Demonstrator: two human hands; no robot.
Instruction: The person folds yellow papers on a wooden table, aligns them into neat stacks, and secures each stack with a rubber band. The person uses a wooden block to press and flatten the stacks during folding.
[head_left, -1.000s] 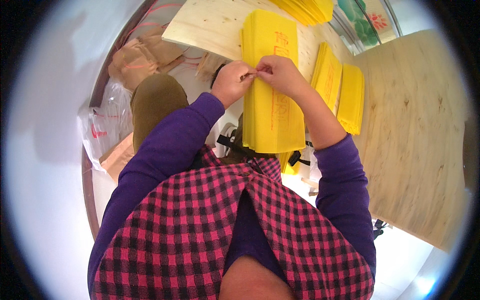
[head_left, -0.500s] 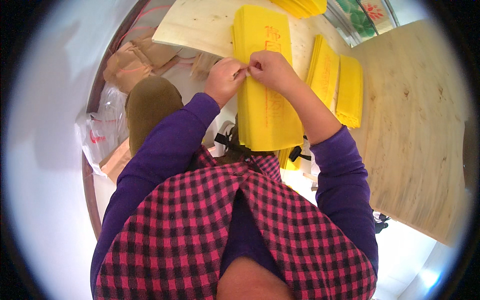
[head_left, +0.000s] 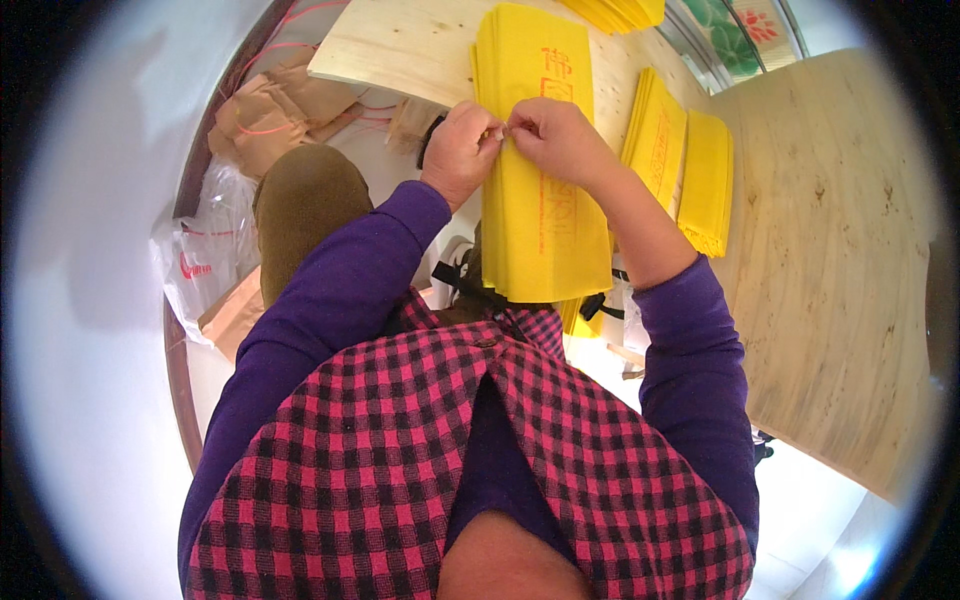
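A long stack of yellow paper sheets (head_left: 540, 180) with red print lies on the pale wooden table (head_left: 830, 230), hanging over its near edge. My left hand (head_left: 460, 150) and my right hand (head_left: 555, 135) meet at the stack's left edge, fingertips pinched together on the top sheet's edge. Both arms wear purple sleeves under a pink and black checked vest.
Two more yellow paper stacks (head_left: 680, 150) lie to the right, another (head_left: 620, 10) at the far edge. Left of the table sit a brown round stool (head_left: 305, 200), crumpled brown paper bags (head_left: 270, 115) and a clear plastic bag (head_left: 205, 250) on the floor.
Both hands stay pinched at the stack's left edge; they sit slightly further up and left in the picture than a second ago.
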